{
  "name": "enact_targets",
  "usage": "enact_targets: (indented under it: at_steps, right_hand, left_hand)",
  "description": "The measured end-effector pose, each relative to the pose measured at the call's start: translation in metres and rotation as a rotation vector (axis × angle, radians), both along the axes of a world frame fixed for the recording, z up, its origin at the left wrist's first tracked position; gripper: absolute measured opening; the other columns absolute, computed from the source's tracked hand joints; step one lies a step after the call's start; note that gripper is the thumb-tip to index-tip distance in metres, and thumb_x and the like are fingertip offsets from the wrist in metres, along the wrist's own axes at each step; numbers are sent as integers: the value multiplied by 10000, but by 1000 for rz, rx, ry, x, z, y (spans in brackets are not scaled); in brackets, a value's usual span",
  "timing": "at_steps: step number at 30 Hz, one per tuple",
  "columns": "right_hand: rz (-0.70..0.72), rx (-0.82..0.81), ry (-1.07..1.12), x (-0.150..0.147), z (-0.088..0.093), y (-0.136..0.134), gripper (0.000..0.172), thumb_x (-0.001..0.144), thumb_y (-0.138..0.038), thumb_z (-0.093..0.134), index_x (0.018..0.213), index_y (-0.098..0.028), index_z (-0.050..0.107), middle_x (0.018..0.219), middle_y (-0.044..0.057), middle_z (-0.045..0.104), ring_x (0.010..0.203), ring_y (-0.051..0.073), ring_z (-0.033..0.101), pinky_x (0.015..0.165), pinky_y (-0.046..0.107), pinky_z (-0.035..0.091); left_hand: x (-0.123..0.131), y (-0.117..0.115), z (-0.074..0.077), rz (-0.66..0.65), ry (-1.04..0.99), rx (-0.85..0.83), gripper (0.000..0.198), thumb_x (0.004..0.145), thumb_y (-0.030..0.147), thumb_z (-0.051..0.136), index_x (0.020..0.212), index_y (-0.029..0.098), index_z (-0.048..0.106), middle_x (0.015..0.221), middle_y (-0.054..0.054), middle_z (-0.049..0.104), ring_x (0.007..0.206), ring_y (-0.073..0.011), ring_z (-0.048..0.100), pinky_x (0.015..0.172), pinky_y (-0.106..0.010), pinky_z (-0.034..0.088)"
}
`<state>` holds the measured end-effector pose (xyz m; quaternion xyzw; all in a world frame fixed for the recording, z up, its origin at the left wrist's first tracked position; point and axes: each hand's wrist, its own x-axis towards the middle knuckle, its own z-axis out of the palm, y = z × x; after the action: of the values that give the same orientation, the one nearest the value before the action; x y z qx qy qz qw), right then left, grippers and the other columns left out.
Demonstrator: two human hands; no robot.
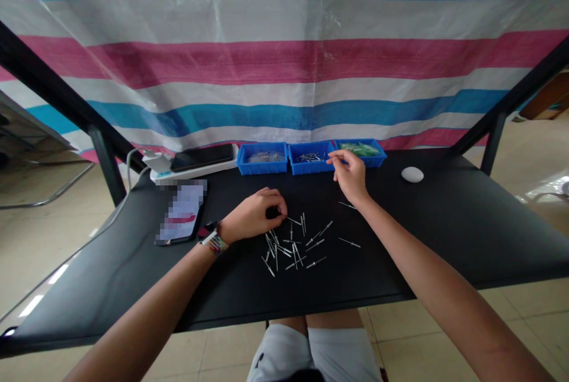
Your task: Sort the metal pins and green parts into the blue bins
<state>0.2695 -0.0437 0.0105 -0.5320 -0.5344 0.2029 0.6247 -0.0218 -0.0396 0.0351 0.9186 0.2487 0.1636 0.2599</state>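
Thumb and index finger of my left hand [255, 213] are pinched at the end of a blind rivet [293, 220], which points to the right just above the black tabletop. Several more silver blind rivets [284, 249] lie scattered below and right of that hand. My right hand [350, 176] is at the right front corner of the middle blue bin [311, 167], fingers pressed together; whether something small is between them I cannot make out. Inside that bin are several silver rivets. One loose rivet [347, 205] lies beside my right wrist.
A left blue bin [262, 167] holds clear bags, and a right blue bin [376, 160] holds green-and-white packets. On the left are a phone [184, 213], a power strip [195, 173] and a dark phone on it [202, 157]. A white mouse [412, 175] sits right. Striped sheeting hangs behind.
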Motion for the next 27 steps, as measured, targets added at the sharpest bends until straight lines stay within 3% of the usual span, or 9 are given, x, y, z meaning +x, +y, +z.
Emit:
enact_targets:
  at_steps: [4, 8, 11, 20, 27]
  right_hand:
    - [244, -98, 16, -20, 4, -13, 220, 918, -395, 672, 954, -185, 732, 843, 26, 734, 502, 98, 568, 476, 232, 462]
    - [517, -222, 57, -37, 8, -27, 258, 924, -435, 709, 969, -183, 745, 815, 18, 736, 493, 91, 579, 460, 218, 427]
    - [620, -270, 116, -46, 10, -34, 265, 922, -451, 730, 948, -187, 737, 803, 17, 744, 502, 99, 611, 466, 217, 447]
    - [659, -311, 184, -53, 11, -37, 289, 832, -428, 828, 910, -172, 720, 821, 39, 768, 528, 122, 664, 452, 219, 492]
    - [609, -293, 221, -57, 8, -38, 328, 750, -401, 905, 909, -179, 724, 768, 5, 718, 579, 138, 678, 516, 253, 563]
  left_hand:
    - [0, -1, 3, 92, -132, -167, 70, 888, 249, 675, 868, 202, 724, 928, -49, 702, 812, -186, 642, 748, -307, 506]
    - [2, -3, 6, 225, -269, -267, 108, 879, 290, 700, 852, 185, 708, 894, -47, 697, 780, -176, 639, 724, -300, 516]
    - [3, -4, 6, 285, -343, -266, 103, 858, 283, 716, 843, 183, 701, 860, -40, 693, 764, -171, 630, 708, -290, 510]
    - [6, -7, 6, 316, -422, -250, 120, 873, 283, 723, 835, 180, 674, 853, -32, 675, 767, -166, 622, 716, -295, 504]
    - [6, -8, 5, 330, -417, -285, 148, 884, 321, 734, 888, 182, 683, 868, -32, 696, 798, -177, 641, 741, -296, 502]
